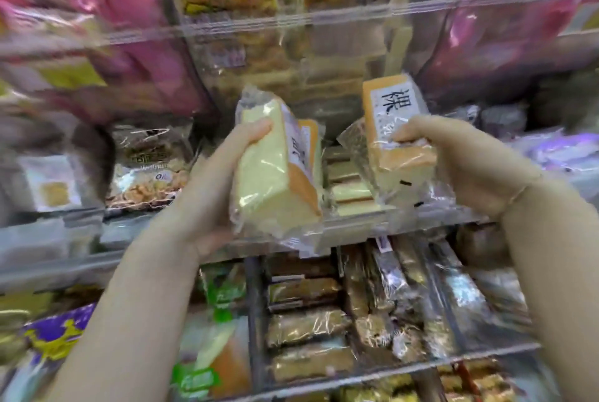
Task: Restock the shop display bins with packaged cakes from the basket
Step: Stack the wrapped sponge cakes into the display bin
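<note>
My left hand grips a clear-wrapped slab of pale yellow sponge cake with an orange-brown crust, held upright in front of the middle display bin. My right hand grips a second wrapped cake of the same kind, with a white label of dark characters, tilted above that bin's right half. Between the two cakes, several similar slices lie stacked inside the bin. The basket is out of view.
Clear plastic bins fill the shelves. The bin above holds more yellow cakes, with pink packets to its left and right. A biscuit packet sits at the left. Lower bins hold brown wrapped cakes and green-labelled packs.
</note>
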A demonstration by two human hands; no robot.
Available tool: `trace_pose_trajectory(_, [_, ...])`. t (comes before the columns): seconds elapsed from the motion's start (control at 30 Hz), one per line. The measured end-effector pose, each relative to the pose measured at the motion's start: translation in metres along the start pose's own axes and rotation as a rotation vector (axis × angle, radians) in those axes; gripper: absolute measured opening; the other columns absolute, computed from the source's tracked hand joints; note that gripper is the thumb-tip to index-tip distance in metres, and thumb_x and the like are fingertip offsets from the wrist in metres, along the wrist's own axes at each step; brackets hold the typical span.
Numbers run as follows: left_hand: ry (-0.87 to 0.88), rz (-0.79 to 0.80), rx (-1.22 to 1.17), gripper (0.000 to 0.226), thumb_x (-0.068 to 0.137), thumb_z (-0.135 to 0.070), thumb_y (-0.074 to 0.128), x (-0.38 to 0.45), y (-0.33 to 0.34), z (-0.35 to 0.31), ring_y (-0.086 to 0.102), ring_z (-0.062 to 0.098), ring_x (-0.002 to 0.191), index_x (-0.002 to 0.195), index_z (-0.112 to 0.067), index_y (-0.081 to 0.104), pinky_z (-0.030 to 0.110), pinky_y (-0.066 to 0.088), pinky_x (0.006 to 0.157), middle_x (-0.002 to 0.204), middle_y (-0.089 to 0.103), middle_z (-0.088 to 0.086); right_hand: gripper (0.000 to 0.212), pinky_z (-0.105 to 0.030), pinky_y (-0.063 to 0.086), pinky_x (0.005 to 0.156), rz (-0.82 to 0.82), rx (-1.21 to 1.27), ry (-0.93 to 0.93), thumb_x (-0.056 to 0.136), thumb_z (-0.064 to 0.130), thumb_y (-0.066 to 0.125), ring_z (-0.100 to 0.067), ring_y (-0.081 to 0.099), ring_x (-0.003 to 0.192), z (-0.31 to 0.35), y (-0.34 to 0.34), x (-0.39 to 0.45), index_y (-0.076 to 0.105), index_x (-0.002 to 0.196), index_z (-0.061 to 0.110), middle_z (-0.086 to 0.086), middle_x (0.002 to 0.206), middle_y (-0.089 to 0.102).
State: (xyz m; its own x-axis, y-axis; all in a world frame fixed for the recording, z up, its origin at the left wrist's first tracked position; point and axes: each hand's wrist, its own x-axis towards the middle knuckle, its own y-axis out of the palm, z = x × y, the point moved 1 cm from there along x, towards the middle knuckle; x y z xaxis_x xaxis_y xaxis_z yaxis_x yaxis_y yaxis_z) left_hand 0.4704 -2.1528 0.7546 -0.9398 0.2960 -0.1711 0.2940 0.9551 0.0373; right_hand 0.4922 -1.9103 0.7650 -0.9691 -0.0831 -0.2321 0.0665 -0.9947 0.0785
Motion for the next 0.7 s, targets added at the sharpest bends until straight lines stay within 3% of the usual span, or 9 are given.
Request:
trace_pose_trajectory(0.1, [-0.022, 0.253, -0.066, 0.029, 0.070, -0.045, 0.057, 0.020, 0.009, -0.023, 0.068, 0.006, 0.057, 0.061, -0.026, 0.077, 0.019, 0.052, 0.048, 0.065, 0.072, -0.006, 0.050, -0.043, 0.046, 0.077, 0.014, -0.130, 0.088, 0.070, 0.031, 0.065, -0.027, 0.061, 0.078, 0.016, -0.014, 0.025, 0.065, 0.115, 0.010, -0.012, 0.095, 0.068])
trace_pose_trajectory(0.23, [-0.150, 0.363, 0.180, 0.031, 0.082, -0.050, 0.052, 0.062, 0.013, -0.022, 0.070, 0.008, 0.076, 0.079, -0.033, 0.078, 0.023, 0.057, 0.067, 0.086, 0.075, -0.005, 0.003, -0.028, 0.047, 0.052, -0.067, -0.225, 0.084, 0.078, 0.004, 0.058, -0.023, 0.057, 0.049, 0.027, -0.019, 0.054, 0.058, 0.076, 0.003, -0.014, 0.065, 0.058])
trace_pose_trajectory(0.33, [-0.246, 0.356, 0.331, 0.037, 0.084, -0.052, 0.057, 0.086, 0.022, -0.014, 0.071, 0.018, 0.090, 0.103, -0.024, 0.072, 0.036, 0.055, 0.088, 0.098, 0.075, 0.001, 0.013, -0.031, 0.049, 0.051, -0.129, -0.383, 0.038, 0.073, 0.001, 0.063, -0.028, 0.059, 0.052, 0.029, -0.030, 0.060, 0.058, 0.084, 0.001, -0.019, 0.070, 0.061])
trace_pose_trajectory(0.4, [-0.261, 0.375, 0.476, 0.035, 0.086, -0.053, 0.057, 0.096, 0.031, -0.007, 0.071, 0.021, 0.093, 0.108, -0.026, 0.064, 0.039, 0.054, 0.089, 0.098, 0.075, 0.000, 0.026, -0.032, 0.049, 0.050, -0.154, -0.493, -0.004, 0.064, 0.004, 0.069, -0.028, 0.060, 0.055, 0.032, -0.041, 0.056, 0.061, 0.089, 0.004, -0.016, 0.073, 0.065])
trace_pose_trajectory(0.47, [-0.219, 0.380, 0.521, 0.036, 0.082, -0.055, 0.062, 0.103, 0.043, -0.001, 0.072, 0.018, 0.089, 0.108, -0.031, 0.061, 0.039, 0.056, 0.086, 0.096, 0.075, -0.003, 0.035, -0.030, 0.050, 0.049, -0.199, -0.630, -0.061, 0.059, 0.006, 0.073, -0.024, 0.061, 0.056, 0.038, -0.051, 0.051, 0.062, 0.091, 0.011, -0.010, 0.075, 0.066])
trace_pose_trajectory(0.57, [-0.091, 0.252, 0.458, 0.054, 0.068, -0.065, 0.066, 0.107, 0.068, 0.010, 0.072, 0.012, 0.088, 0.113, -0.036, 0.058, 0.040, 0.055, 0.086, 0.099, 0.074, -0.008, 0.039, -0.026, 0.048, 0.046, -0.218, -0.778, -0.165, 0.059, 0.008, 0.075, -0.017, 0.059, 0.057, 0.048, -0.058, 0.043, 0.060, 0.094, 0.017, -0.006, 0.079, 0.065])
trace_pose_trajectory(0.7, [0.040, 0.172, 0.457, 0.066, 0.074, -0.070, 0.058, 0.113, 0.098, 0.030, 0.067, 0.007, 0.097, 0.129, -0.036, 0.048, 0.039, 0.051, 0.094, 0.112, 0.068, -0.012, 0.043, -0.024, 0.050, 0.048, -0.169, -0.827, -0.243, 0.060, 0.010, 0.075, -0.011, 0.060, 0.056, 0.058, -0.057, 0.035, 0.062, 0.099, 0.023, -0.002, 0.082, 0.067])
